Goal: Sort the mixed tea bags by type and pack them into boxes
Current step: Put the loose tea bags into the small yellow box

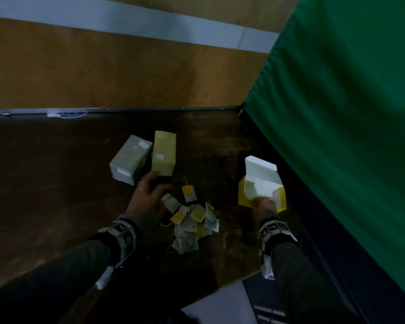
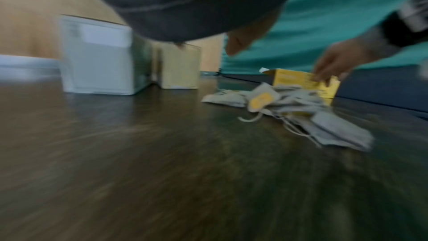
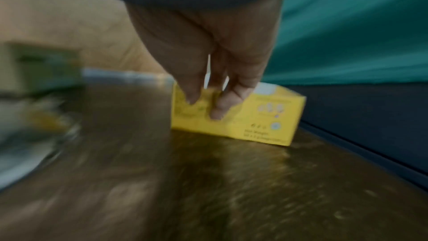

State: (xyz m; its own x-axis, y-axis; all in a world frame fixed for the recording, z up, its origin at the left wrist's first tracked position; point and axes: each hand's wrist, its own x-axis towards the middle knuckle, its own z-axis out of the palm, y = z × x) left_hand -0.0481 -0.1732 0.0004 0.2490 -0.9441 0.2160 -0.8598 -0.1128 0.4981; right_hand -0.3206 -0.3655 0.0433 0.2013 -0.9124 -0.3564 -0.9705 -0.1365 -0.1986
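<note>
A pile of several tea bags (image 1: 192, 218) with yellow and white tags lies mid-table, blurred in the left wrist view (image 2: 289, 105). Behind it lie a grey-white box (image 1: 130, 159) and a pale yellow box (image 1: 164, 155), both closed. To the right stands an open bright yellow box (image 1: 262, 185) with its white lid flap up. My left hand (image 1: 157, 183) hovers with fingers spread between the pale box and the pile, holding nothing. My right hand (image 1: 260, 202) is at the yellow box's near wall (image 3: 266, 116), straight fingertips (image 3: 217, 111) touching its outer face.
A green cloth (image 1: 337, 113) hangs along the right side, close behind the yellow box. The dark wooden table (image 1: 56, 183) ends at a dark rim on the right. A wooden wall stands behind. White paper (image 1: 220, 307) lies below the near edge.
</note>
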